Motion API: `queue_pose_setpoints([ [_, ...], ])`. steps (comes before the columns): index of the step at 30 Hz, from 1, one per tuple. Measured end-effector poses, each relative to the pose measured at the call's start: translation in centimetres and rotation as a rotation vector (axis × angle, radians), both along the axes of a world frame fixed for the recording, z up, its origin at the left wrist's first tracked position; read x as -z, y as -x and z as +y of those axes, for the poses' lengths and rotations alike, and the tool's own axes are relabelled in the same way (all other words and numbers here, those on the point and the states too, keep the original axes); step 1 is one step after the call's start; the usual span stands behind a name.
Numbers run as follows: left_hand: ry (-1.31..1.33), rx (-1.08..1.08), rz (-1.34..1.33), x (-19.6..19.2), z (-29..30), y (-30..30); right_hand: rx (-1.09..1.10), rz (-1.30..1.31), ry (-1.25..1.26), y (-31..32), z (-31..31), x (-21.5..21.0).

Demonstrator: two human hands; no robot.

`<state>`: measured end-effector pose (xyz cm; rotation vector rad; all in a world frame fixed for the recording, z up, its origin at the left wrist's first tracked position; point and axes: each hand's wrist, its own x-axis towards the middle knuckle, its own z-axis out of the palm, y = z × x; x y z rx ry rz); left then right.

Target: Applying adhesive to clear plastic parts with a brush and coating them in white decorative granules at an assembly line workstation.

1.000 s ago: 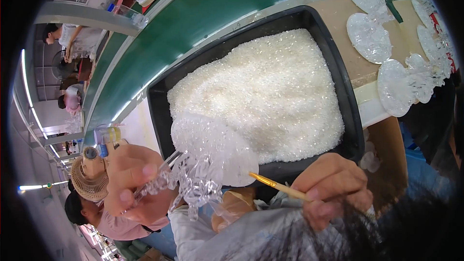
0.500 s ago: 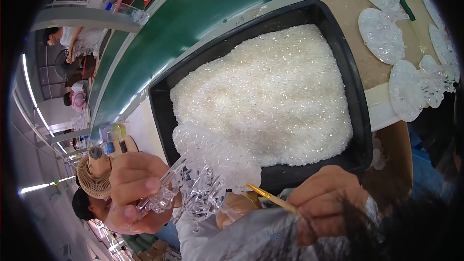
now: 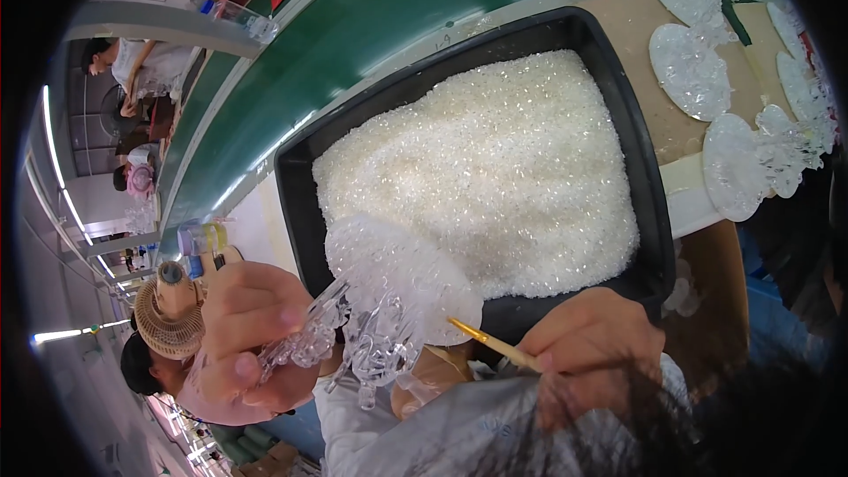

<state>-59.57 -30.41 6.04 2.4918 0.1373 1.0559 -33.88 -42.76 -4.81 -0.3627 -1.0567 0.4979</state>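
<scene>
My left hand [image 3: 256,331] is closed on the clear figure part of a transparent plastic ornament [image 3: 406,274]. Its flat, frosted oval base hangs over the near edge of a black tray [image 3: 652,203]. In my right hand [image 3: 601,349] is a thin paintbrush [image 3: 499,349] with a gold ferrule, gripped between the fingers. The brush tip points left and lies at the right edge of the oval base; whether it touches is hard to tell. White glittering granules [image 3: 486,168] are heaped in the tray.
More clear ornaments with oval bases [image 3: 689,71] lie on a brown board at the right. A beige fan [image 3: 168,309] stands at the left, near a small yellowish container [image 3: 203,238]. A green table surface [image 3: 353,44] runs behind the tray. Other people [image 3: 141,71] sit farther off.
The ornament has tilted slightly, its base shifting a little right. My right hand and the brush have moved slightly left and up. Both hands keep their holds.
</scene>
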Motion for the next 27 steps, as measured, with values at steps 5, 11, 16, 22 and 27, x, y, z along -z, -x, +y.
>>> queue_pose_setpoints([
  [5, -0.136, -0.082, -0.053, 2.3, 0.9, -2.8, 0.090, -0.066, -0.019, -0.9, -0.4, 0.2],
  [11, -0.116, -0.527, -0.273, 2.1, -0.6, -4.7, 0.195, -0.155, 0.011, 0.6, -0.7, -0.6],
  [16, -0.174, -0.615, -0.134, 1.3, -1.3, -5.3, 0.222, -0.358, -0.053, 0.7, 0.0, -1.4],
  [22, -0.239, -0.566, 0.081, 0.2, -2.0, -5.2, 0.292, -0.666, -0.001, 1.8, 0.0, -1.7],
  [27, -0.284, -0.460, 0.116, -0.3, -1.5, -4.8, 0.369, -0.813, -0.038, 1.9, 0.3, -1.5],
])
